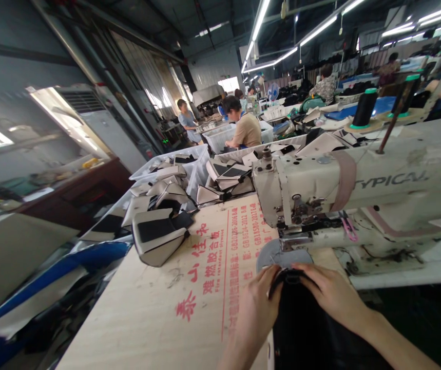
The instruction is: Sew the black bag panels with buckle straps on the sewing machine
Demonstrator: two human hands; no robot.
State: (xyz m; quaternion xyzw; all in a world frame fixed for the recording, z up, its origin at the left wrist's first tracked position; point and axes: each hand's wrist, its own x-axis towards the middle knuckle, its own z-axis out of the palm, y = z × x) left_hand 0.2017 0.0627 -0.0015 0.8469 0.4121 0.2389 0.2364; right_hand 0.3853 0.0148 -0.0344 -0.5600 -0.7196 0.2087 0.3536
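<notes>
A cream sewing machine (359, 185) stands on a plywood table (166, 303) with red printing. Under its needle lies a black fabric piece (301, 318) that runs toward me. My left hand (261, 303) grips the fabric's left edge with curled fingers, just in front of the needle plate (277, 254). My right hand (331, 293) lies on the fabric's right side, fingers bent over its top edge. Both hands press the same piece, close together.
A stack of black-and-cream cut pieces (158, 231) lies on the table's far left. White bins (181, 164) with more pieces stand behind. Black thread cones (364, 105) sit atop the machine. Other people (243, 126) work at tables farther back.
</notes>
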